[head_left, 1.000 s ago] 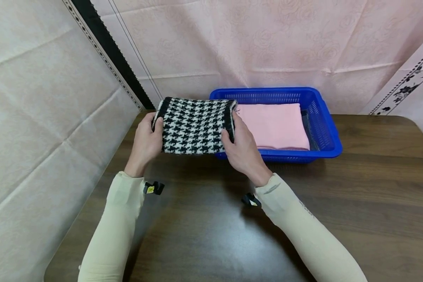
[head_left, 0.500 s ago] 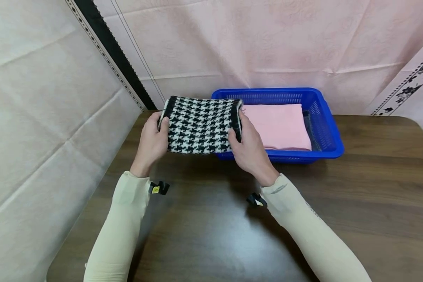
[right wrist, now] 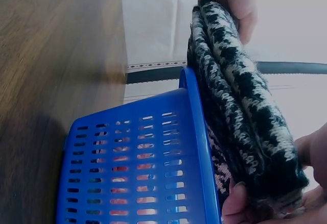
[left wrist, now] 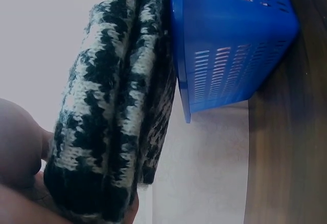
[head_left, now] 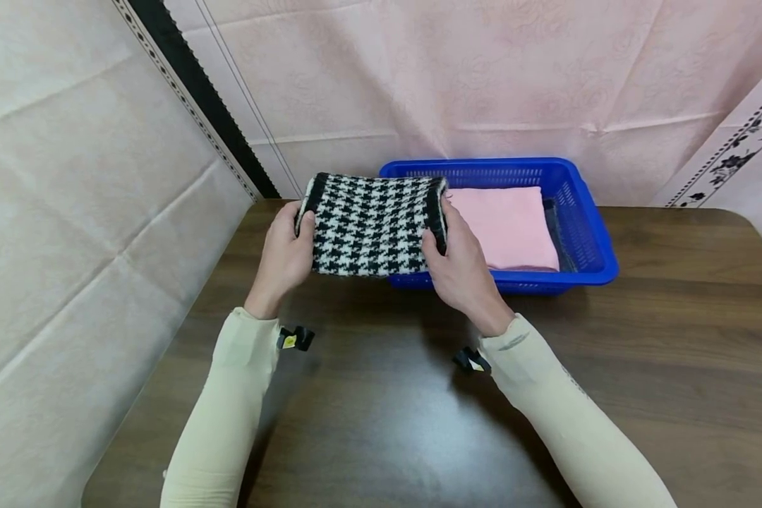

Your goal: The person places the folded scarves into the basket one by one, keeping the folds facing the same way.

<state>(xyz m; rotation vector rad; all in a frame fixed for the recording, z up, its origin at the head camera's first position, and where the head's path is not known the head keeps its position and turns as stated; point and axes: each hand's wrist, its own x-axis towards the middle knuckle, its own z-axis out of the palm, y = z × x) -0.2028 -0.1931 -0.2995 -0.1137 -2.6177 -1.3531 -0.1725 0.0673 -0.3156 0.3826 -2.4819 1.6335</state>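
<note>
A folded black-and-white houndstooth knit garment [head_left: 373,224] is held up in both hands, over the left end of a blue plastic basket [head_left: 600,243]. Its kind of garment cannot be told from the fold. My left hand [head_left: 286,248] grips the left edge, thumb on top and fingers underneath. At the opposite edge, my right hand [head_left: 460,271] pinches the knit the same way. Both wrist views show its thick, layered folds [left wrist: 92,106] beside the basket's rim. A folded pink cloth [head_left: 504,229] lies inside the basket, its left part hidden by the knit and my right hand.
Dark denim-like cloth [head_left: 555,236] shows beneath the pink cloth at the basket's right. The basket stands at the back of a brown wooden table [head_left: 686,317], against a pale pink sheet [head_left: 514,85]. Another pale sheet [head_left: 89,247] hangs at the left.
Both hands have shifted a little to the right with the knit garment, further over the basket's left end. More of the pink cloth's left side is covered. The basket has stayed put.
</note>
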